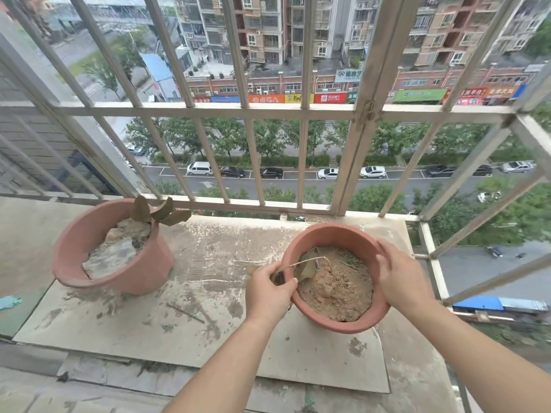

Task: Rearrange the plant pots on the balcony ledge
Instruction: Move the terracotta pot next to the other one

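Note:
Two terracotta pots stand on the dusty balcony ledge (pixel 208 263). The right pot (pixel 351 321) holds dry brown soil and a wilted stem with one dead leaf (pixel 307 268). My left hand (pixel 268 293) grips its left rim, thumb inside over the soil. On the opposite rim my right hand (pixel 399 278) wraps the pot's right side. The left pot (pixel 143 272) sits apart near the ledge's left end, with grey cracked soil and a small plant of a few dull leaves (pixel 161 211).
A metal railing (pixel 268 110) of vertical bars closes the ledge at the back and right side, with a street far below. A thin twig (pixel 185 312) lies on the ledge between the pots. Stains and dirt mark the slab.

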